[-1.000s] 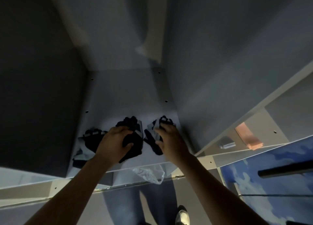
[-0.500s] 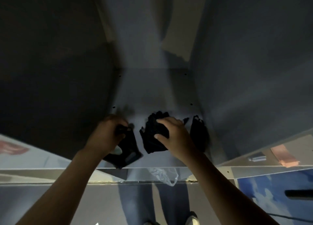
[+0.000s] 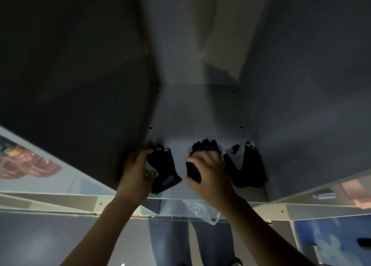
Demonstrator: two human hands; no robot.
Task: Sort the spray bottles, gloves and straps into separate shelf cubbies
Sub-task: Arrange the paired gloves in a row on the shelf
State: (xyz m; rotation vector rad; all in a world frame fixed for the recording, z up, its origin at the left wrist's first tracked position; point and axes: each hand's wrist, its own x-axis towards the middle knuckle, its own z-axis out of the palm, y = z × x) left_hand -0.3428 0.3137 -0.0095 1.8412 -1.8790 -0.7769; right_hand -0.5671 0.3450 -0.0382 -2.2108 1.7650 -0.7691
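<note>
1. Gloves: three dark ones lie in a row near the front edge of one cubby (image 3: 200, 113) floor, low in the middle of the frame. The left glove (image 3: 163, 166) sits by the left wall, the middle glove (image 3: 204, 145) is mostly covered by a hand, and the right glove (image 3: 246, 165) lies just beside the right wall, with a pale patch showing on it.
2. The cubby is dim; its left wall is nearly black and its back fades into grey, so glove details are hard to make out.
3. The left hand (image 3: 136, 173) curls round the left glove's near edge, thumb and fingers gripping it.
4. The right hand (image 3: 210, 173) is bent over the middle glove, fingers curled onto it and thumb at its side; only the glove's fingertips and a dark edge show past the hand.
5. A crumpled bit of clear plastic (image 3: 200, 210) hangs over the shelf's front edge, below the right hand.
6. At the far left edge, something reddish (image 3: 26, 163) sits in a neighbouring compartment, too blurred to tell what it is.
7. At the right edge, a pinkish patch (image 3: 357, 193) is cut off by the frame.
</note>
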